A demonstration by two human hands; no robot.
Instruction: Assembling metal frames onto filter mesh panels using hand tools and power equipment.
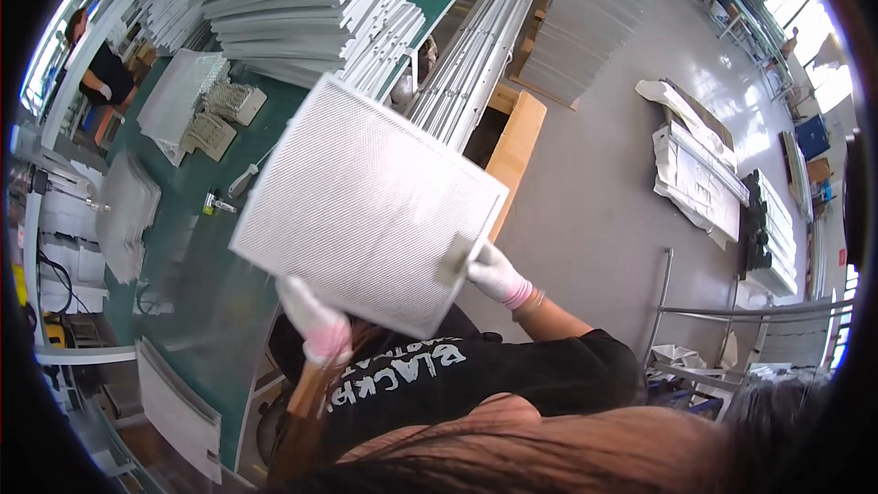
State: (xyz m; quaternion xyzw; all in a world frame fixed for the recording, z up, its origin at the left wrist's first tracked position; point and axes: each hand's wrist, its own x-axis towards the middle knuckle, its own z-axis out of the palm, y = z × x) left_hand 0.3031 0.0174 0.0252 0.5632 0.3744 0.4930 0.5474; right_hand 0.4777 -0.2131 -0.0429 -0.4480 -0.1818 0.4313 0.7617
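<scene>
A white framed panel (pixel 366 192) with a fine mesh face is held up in front of my body, tilted, its near part over the edge of the green table (pixel 197 288). My right hand (pixel 497 274), in a white glove with a pink cuff, grips its right edge near the lower right corner. A small greyish-beige rectangular patch (pixel 453 259) shows on the panel beside those fingers. My left hand (pixel 311 316), gloved alike, is closed at the panel's lower left edge; its fingertips are partly hidden. A screwdriver (pixel 245 179) lies on the table just left of the panel.
Tall stacks of white panels (pixel 274 0) stand at the back of the table. Perforated metal parts (pixel 215 119) lie nearer. Long metal profiles (pixel 476 46) and a cardboard box (pixel 519 137) sit right of the table. A person (pixel 105 73) is at far left.
</scene>
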